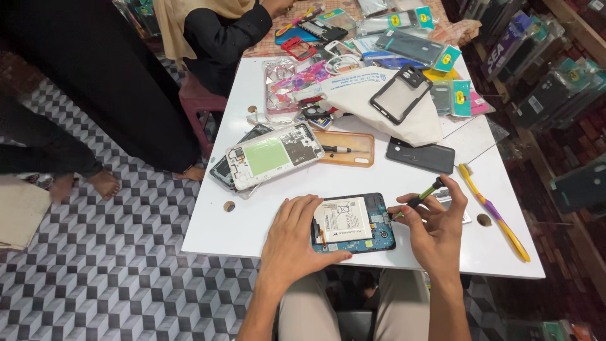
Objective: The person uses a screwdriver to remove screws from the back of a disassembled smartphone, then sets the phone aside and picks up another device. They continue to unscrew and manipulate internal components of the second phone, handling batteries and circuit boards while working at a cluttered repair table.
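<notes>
An opened phone [360, 222] with a white battery and blue circuit board lies near the table's front edge. My left hand [295, 232] rests flat on the phone's left end, holding it down. My right hand [435, 222] grips a small screwdriver [421, 197] with a green and black handle, its tip touching the phone's right edge. A second opened phone [273, 155] with a white frame and green panel lies tilted further back, on top of a dark phone part.
On the white table [252, 215] lie an orange case [355, 149] with another small screwdriver, a dark case [421, 156], a yellow and purple toothbrush [492, 211], a white cloth bag and many packaged cases at the back. Other people stand or sit at the left.
</notes>
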